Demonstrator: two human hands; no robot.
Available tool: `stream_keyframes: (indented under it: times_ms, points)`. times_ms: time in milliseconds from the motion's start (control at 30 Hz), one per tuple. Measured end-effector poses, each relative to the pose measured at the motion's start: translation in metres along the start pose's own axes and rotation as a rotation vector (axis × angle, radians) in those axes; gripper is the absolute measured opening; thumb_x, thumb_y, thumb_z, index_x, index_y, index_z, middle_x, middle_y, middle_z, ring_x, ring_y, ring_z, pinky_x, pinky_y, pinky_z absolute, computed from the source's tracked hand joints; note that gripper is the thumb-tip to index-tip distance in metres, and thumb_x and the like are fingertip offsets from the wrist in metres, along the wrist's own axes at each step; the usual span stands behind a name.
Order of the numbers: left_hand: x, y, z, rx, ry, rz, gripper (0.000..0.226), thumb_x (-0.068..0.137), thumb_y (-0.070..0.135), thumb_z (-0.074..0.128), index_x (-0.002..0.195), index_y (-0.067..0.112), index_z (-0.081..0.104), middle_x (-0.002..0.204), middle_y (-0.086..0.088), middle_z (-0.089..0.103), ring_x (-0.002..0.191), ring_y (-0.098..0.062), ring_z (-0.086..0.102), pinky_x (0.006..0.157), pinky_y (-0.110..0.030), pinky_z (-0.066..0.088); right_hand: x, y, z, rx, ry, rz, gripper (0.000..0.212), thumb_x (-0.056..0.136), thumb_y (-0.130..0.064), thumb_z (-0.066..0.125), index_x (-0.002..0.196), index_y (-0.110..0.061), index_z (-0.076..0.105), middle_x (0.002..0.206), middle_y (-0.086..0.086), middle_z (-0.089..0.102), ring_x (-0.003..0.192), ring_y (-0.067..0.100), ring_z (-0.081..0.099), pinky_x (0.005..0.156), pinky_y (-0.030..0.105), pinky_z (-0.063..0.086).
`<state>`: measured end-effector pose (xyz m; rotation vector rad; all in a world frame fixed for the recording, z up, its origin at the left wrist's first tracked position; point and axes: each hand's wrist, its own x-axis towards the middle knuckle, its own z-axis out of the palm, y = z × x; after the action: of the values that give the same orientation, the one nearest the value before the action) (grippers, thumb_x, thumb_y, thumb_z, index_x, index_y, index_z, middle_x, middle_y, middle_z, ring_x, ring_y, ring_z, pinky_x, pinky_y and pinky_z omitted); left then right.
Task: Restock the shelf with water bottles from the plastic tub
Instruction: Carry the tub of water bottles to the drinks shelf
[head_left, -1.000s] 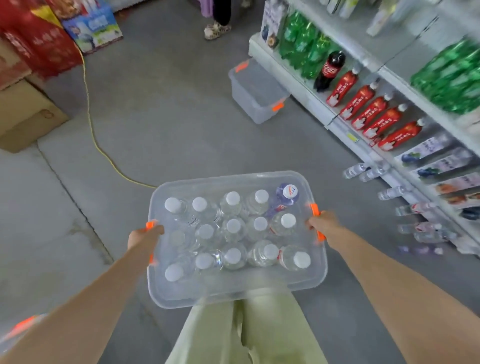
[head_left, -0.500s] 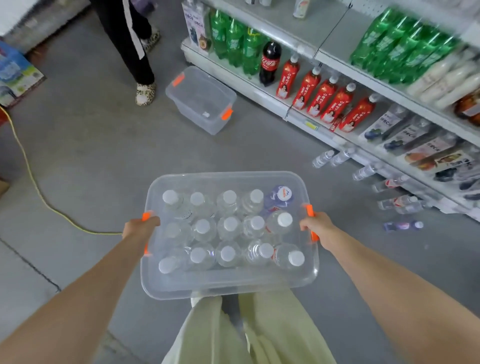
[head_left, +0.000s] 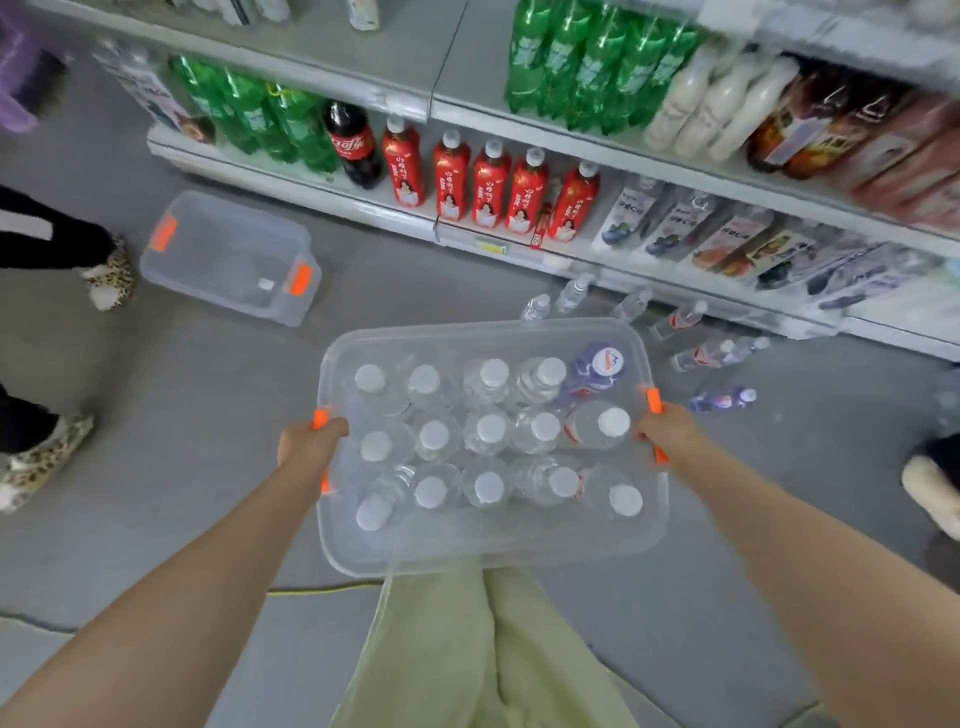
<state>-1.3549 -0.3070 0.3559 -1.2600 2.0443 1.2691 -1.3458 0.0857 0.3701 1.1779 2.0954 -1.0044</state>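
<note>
A: Tub, sitting where?
B: Hanging mid-frame, just below centre: clear plastic tub (head_left: 493, 552), being carried above the floor (head_left: 182, 395), over pale green trousers (head_left: 457, 654) at btm centre.
A: Hands doing what?
B: Left hand (head_left: 306, 441) curling round the orange handle (head_left: 320, 418) on tub's left end. Right hand (head_left: 667, 428) wrapping round the matching handle on the right end. Both gripping firmly, nothing else being held.
A: Carrying what inside?
B: Water bottles (head_left: 488, 431), standing upright in approx three rows, white caps facing up. One blue-labelled bottle (head_left: 584, 376) leaning in tub's upper-right corner.
A: Shelf?
B: Running across top of frame, upper left to right edge: shelf (head_left: 363, 203). Showing green bottles (head_left: 587, 62) upper centre, one cola bottle (head_left: 353, 143), then red-labelled bottles (head_left: 488, 182) lining up on btm tier. Right part blurring, labels not reading.
A: Anything lying about?
B: Small bottles (head_left: 691, 356) lying on floor just in front of shelf base, right of centre. Second tub (head_left: 228, 254) w/ orange handles sitting on floor left of centre, near shelf. Leopard-print slippers (head_left: 111, 275) showing at left edge. Yellow cable (head_left: 322, 590) peeking out below the carried tub.
</note>
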Motion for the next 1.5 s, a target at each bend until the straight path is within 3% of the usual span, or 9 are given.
stream_keyframes:
  times_ms: [167, 267, 433, 633, 700, 833, 967, 1200, 1500]
  points:
    - [0.014, 0.075, 0.084, 0.086, -0.137, 0.056, 0.014, 0.065, 0.023, 0.066, 0.068, 0.012, 0.057, 0.074, -0.012, 0.054, 0.070, -0.026, 0.051, 0.066, -0.034, 0.042, 0.046, 0.014, -0.053, 0.104, 0.058, 0.133, 0.029, 0.084, 0.008, 0.051, 0.060, -0.008, 0.047, 0.061, 0.012, 0.042, 0.049, 0.021, 0.036, 0.027, 0.017, 0.030]
    - [0.021, 0.118, 0.135, 0.145, -0.194, 0.073, 0.014, 0.075, 0.015, 0.065, 0.065, 0.011, 0.055, 0.066, -0.011, 0.051, 0.069, -0.025, 0.049, 0.063, -0.031, 0.039, 0.073, 0.018, -0.082, 0.161, 0.099, 0.206, 0.026, 0.081, 0.008, 0.052, 0.060, -0.006, 0.047, 0.058, 0.010, 0.040, 0.049, 0.022, 0.034, 0.038, 0.023, 0.034]
    - [0.028, 0.172, 0.209, 0.201, -0.264, 0.126, 0.021, 0.071, 0.015, 0.066, 0.058, 0.011, 0.049, 0.058, -0.008, 0.040, 0.056, -0.023, 0.038, 0.056, -0.029, 0.031, 0.123, 0.026, -0.118, 0.229, 0.141, 0.258, 0.025, 0.081, 0.008, 0.053, 0.059, -0.004, 0.049, 0.048, 0.009, 0.042, 0.049, 0.023, 0.033, 0.023, 0.011, 0.021]
    - [0.046, 0.201, 0.291, 0.278, -0.218, 0.149, 0.023, 0.079, 0.009, 0.061, 0.059, 0.011, 0.050, 0.061, -0.009, 0.042, 0.063, -0.022, 0.041, 0.055, -0.028, 0.031, 0.187, 0.043, -0.138, 0.309, 0.126, 0.339, 0.025, 0.078, 0.009, 0.056, 0.060, -0.007, 0.051, 0.058, 0.010, 0.044, 0.051, 0.020, 0.037, 0.032, 0.018, 0.033]
    - [0.058, 0.199, 0.317, 0.304, -0.203, 0.146, 0.023, 0.079, 0.010, 0.062, 0.058, 0.012, 0.050, 0.060, -0.009, 0.043, 0.064, -0.023, 0.041, 0.059, -0.030, 0.033, 0.215, 0.053, -0.139, 0.335, 0.113, 0.356, 0.025, 0.078, 0.011, 0.055, 0.061, -0.007, 0.051, 0.058, 0.009, 0.042, 0.051, 0.020, 0.036, 0.032, 0.016, 0.032]
    - [0.093, 0.178, 0.373, 0.294, -0.165, 0.111, 0.024, 0.079, 0.009, 0.061, 0.057, 0.012, 0.050, 0.056, -0.008, 0.040, 0.060, -0.022, 0.040, 0.056, -0.029, 0.034, 0.281, 0.078, -0.127, 0.358, 0.094, 0.350, 0.026, 0.078, 0.012, 0.055, 0.061, -0.008, 0.049, 0.058, 0.008, 0.040, 0.051, 0.020, 0.035, 0.049, 0.025, 0.033]
    - [0.137, 0.150, 0.427, 0.344, -0.143, 0.109, 0.022, 0.079, 0.011, 0.061, 0.059, 0.012, 0.051, 0.061, -0.010, 0.043, 0.066, -0.022, 0.042, 0.060, -0.031, 0.035, 0.351, 0.107, -0.103, 0.316, 0.100, 0.373, 0.026, 0.078, 0.009, 0.057, 0.061, -0.009, 0.050, 0.058, 0.009, 0.042, 0.050, 0.020, 0.036, 0.042, 0.024, 0.035]
    - [0.205, 0.095, 0.505, 0.342, -0.111, 0.079, 0.022, 0.078, 0.010, 0.062, 0.058, 0.013, 0.052, 0.058, -0.008, 0.042, 0.059, -0.021, 0.041, 0.056, -0.029, 0.035, 0.458, 0.156, -0.058, 0.277, 0.104, 0.369, 0.027, 0.075, 0.008, 0.058, 0.059, -0.010, 0.046, 0.058, 0.010, 0.040, 0.049, 0.022, 0.036, 0.049, 0.026, 0.034]
    - [0.246, 0.047, 0.583, 0.309, -0.116, 0.044, 0.018, 0.077, 0.013, 0.061, 0.062, 0.016, 0.052, 0.057, -0.006, 0.040, 0.052, -0.021, 0.039, 0.052, -0.024, 0.037, 0.548, 0.207, -0.026, 0.269, 0.127, 0.361, 0.027, 0.074, 0.008, 0.057, 0.063, -0.015, 0.049, 0.060, 0.008, 0.043, 0.048, 0.020, 0.040, 0.028, 0.015, 0.034]
